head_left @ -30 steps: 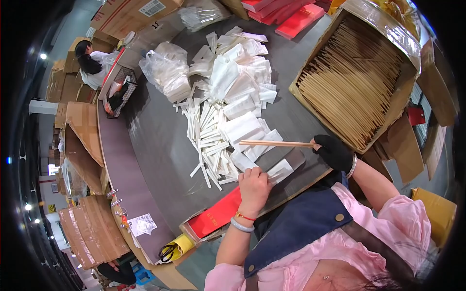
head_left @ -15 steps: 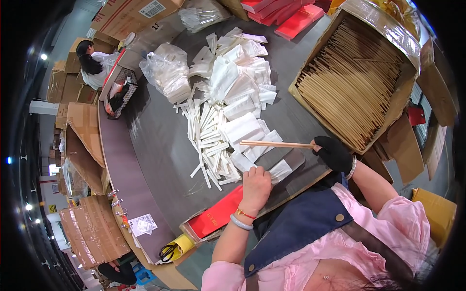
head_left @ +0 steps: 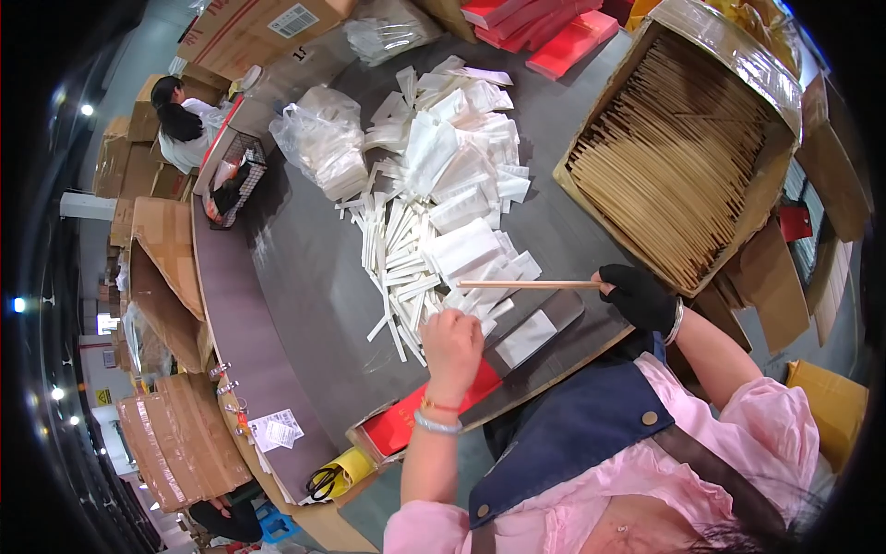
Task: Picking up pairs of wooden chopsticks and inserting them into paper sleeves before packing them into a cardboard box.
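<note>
My right hand [head_left: 639,297], in a black fingerless glove, is closed on one end of a pair of chopsticks [head_left: 531,284]. The chopsticks point left, level above white paper packets [head_left: 466,249]. My left hand [head_left: 451,349] is bare, its fingers bent down at the near edge of a heap of narrow white paper strips [head_left: 406,263]; what it pinches, if anything, is hidden. Beneath that wrist lies a red chopstick sleeve [head_left: 397,423], partly covered. Between the hands, a white packet [head_left: 526,339] rests on a dark tray [head_left: 565,319] by the table's near edge.
A large carton [head_left: 591,198] full of wooden chopsticks stands on the right. Clear plastic bags [head_left: 318,138] of white packets lie at the back left. Red sleeves [head_left: 572,46] are stacked at the far side. Scissors [head_left: 323,482] sit at the near left. Another person [head_left: 180,125] is far left.
My left hand has moved left, off the white packet on the tray and over to the white strips. My right hand holds the chopsticks in nearly the same place.
</note>
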Tool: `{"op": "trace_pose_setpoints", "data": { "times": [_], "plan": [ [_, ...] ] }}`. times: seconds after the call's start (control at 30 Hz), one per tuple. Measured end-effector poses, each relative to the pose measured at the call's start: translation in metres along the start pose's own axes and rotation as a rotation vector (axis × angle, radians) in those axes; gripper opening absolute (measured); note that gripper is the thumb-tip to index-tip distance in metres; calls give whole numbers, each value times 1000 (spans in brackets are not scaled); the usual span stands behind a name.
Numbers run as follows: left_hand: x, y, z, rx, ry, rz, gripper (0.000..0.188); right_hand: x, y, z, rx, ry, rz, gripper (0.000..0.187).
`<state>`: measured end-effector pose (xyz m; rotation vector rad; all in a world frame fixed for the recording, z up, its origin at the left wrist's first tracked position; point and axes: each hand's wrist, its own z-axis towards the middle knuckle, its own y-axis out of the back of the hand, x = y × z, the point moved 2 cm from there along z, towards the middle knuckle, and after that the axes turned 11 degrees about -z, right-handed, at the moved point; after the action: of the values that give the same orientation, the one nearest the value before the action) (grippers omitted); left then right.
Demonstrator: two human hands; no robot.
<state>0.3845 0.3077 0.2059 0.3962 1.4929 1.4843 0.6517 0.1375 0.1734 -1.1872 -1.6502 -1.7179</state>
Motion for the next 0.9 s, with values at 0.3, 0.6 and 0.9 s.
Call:
{"op": "trace_pose_setpoints", "data": {
  "times": [0.3, 0.6, 0.9],
  "plan": [
    [-31, 12, -51, -87, 259, -159, 37, 8, 13, 24, 150, 373, -399, 21],
    [-39, 4, -58, 101, 255, -188, 77, 39, -57, 39, 148, 514, -622, 18],
    [-30, -11, -56, 95, 211, -246, 76, 59, -127, 28, 333, 323, 35, 34]
  ]
}}
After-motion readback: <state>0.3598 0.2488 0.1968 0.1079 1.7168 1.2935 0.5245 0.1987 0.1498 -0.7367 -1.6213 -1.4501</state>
